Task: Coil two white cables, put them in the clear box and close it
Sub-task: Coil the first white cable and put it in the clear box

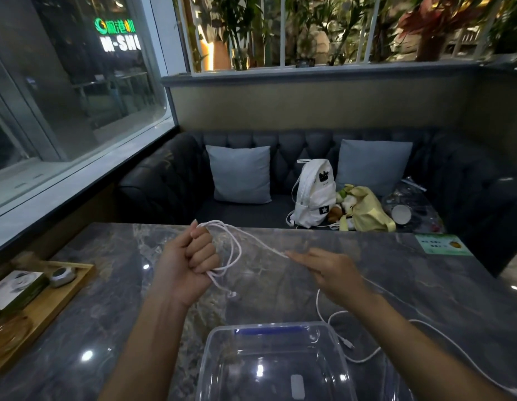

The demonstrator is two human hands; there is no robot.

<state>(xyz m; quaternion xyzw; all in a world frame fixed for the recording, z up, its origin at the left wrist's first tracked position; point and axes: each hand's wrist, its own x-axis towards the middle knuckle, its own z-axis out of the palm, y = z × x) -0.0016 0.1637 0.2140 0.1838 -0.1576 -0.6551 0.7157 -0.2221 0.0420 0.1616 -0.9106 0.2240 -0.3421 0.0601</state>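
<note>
My left hand [190,256] is closed in a fist over the dark marble table [107,299], holding several loops of a white cable [237,247]; one plug end dangles below the fist. A strand runs from the loops to my right hand [329,273], whose fingers are stretched out flat with the strand at the fingertips. More white cable [364,358] lies loose on the table to the right, with a plug next to the clear box [211,342]. The clear box stands open at the near edge with nothing white inside. I cannot tell the two cables apart on the right.
A wooden tray [63,293] with a box and a small metal object sits at the left. A green sticker [442,244] is on the far right of the table. Beyond the table a dark sofa holds cushions, a white backpack [315,192] and a yellow bag [364,212].
</note>
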